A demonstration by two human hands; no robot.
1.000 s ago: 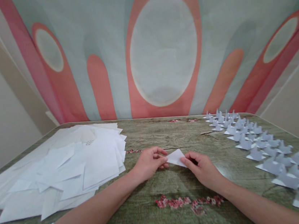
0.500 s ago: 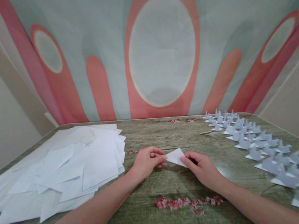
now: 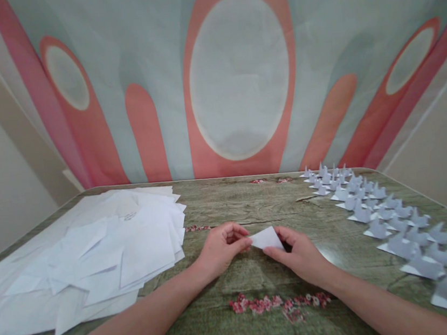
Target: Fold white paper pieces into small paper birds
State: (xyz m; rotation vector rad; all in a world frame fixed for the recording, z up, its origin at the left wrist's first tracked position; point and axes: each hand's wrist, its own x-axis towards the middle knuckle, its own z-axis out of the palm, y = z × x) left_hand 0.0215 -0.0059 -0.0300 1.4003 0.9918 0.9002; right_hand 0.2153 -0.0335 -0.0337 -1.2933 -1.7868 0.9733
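Note:
Between my hands is a small folded piece of white paper [image 3: 265, 238], held just above the table and roughly triangular, its point toward the left. My left hand [image 3: 226, 247] pinches that pointed left end between thumb and fingertips. At the wider right end, my right hand [image 3: 297, 251] grips the paper with the thumb across the near side and the fingers behind. Part of the right end is hidden by the thumb and fingers.
A spread pile of white paper sheets [image 3: 107, 252] covers the table's left side. Rows of folded paper birds [image 3: 399, 243] stand along the right. The wood-patterned table [image 3: 227, 199] has printed pink flowers, and a patterned backdrop [image 3: 237, 79] rises behind its far edge.
My right thumb has slid left along the paper's lower edge, and the fingers have moved behind it. The paper has tilted slightly. The left hand keeps its pinch.

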